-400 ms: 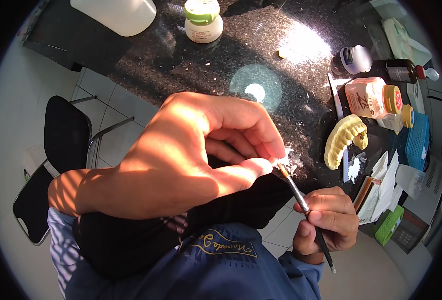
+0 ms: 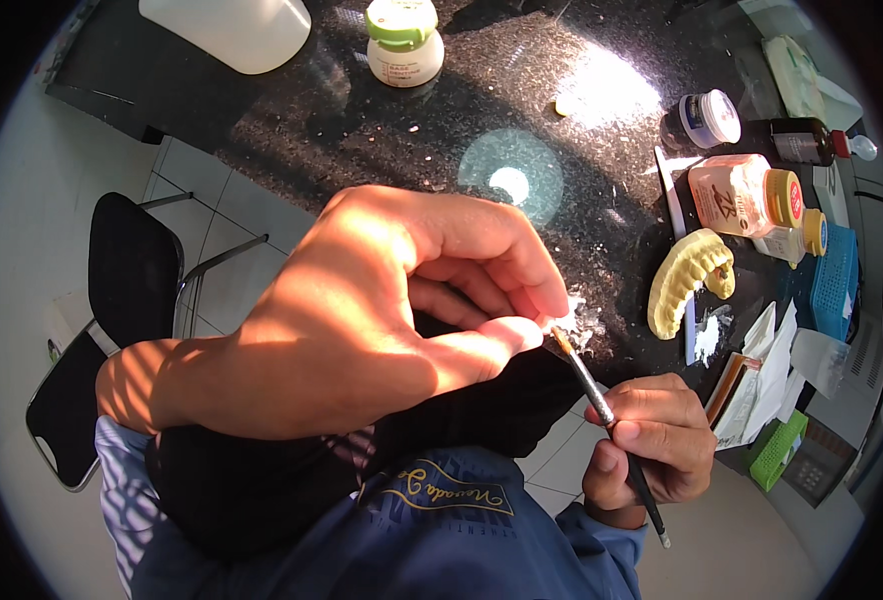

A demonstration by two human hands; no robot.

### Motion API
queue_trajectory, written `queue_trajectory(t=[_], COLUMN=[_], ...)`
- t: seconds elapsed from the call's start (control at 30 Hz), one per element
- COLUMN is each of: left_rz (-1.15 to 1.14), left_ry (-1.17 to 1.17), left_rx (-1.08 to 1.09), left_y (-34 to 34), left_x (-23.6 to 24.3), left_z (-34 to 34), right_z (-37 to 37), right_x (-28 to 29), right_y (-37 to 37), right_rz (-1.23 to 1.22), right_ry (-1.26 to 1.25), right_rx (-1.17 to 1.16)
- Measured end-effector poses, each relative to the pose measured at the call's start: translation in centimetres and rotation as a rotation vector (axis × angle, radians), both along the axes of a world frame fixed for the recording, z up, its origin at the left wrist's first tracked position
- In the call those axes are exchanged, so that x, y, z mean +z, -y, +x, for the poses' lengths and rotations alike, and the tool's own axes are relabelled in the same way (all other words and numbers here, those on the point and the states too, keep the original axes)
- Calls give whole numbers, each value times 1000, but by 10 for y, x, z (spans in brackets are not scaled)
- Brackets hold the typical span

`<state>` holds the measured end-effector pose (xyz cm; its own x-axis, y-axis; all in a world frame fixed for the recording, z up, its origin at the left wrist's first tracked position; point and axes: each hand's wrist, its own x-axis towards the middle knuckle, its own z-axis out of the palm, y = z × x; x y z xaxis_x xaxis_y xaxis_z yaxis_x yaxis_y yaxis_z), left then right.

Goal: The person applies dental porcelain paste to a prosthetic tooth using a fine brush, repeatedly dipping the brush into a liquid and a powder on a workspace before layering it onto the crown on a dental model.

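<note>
Far left on the counter (image 2: 292, 130): whitish jug (image 2: 237, 30), cut off by the frame; contents cannot be told.
Green-lidded jar (image 2: 405, 62): pale, lid on, right of the jug and well apart from it.
Right-hand cluster: white tub (image 2: 710, 120), lid on; dark bottle (image 2: 800, 142) with red cap, just beyond it.
Pink jar (image 2: 730, 195): yellow lid on, pink showing through the wall; a second jar (image 2: 787, 247) just beside, partly hidden by it.
Baskets: blue one (image 2: 838, 268) near the jars, green one (image 2: 777, 450) lower right; contents unclear.
Brush (image 2: 586, 380): dark handle, silvery collar, slanting up-left, tip at the left fingertips.
Right hand (image 2: 667, 440): grasping the brush between thumb and fingers.
Left hand (image 2: 342, 330): thumb and forefinger drawn together at the brush tip; cannot tell whether they pinch anything.
Yellow dental cast (image 2: 677, 285): right of the brush, lying across a flat blade (image 2: 673, 200), hiding its middle.
White powder (image 2: 708, 340): small heap just right of the blade's lower end.
In the way: left hand blocks the counter's near edge; glare bleaches a far patch.
Papers (image 2: 757, 385): right, near the green basket.
</note>
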<state>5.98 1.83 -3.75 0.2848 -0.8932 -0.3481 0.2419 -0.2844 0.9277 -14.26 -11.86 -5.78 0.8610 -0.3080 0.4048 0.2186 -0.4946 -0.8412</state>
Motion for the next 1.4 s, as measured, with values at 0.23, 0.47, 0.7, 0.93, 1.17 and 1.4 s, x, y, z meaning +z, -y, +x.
queue_trajectory(t=[0.23, 0.47, 0.7, 0.93, 1.17, 1.4], left_rz=[2, -19, -22, -7, 1, -7], left_ry=[-11, 6, 14, 9, -8, -14], left_rx=[16, 14, 18, 22, 21, 30], left_y=[0, 0, -1, -1, 0, 0], left_x=[0, -1, -2, 0, 1, -1], left_z=[-1, -1, -1, -1, -1, -1], right_z=[-1, -1, -1, 0, 0, 0], right_x=[0, -1, -1, 0, 0, -1], right_y=[-1, 0, 0, -1, -2, -1], right_rz=[12, 10, 33, 47, 42, 20], right_ry=[11, 12, 31, 16, 19, 23], right_rx=[-11, -17, -36, -27, -34, -19])
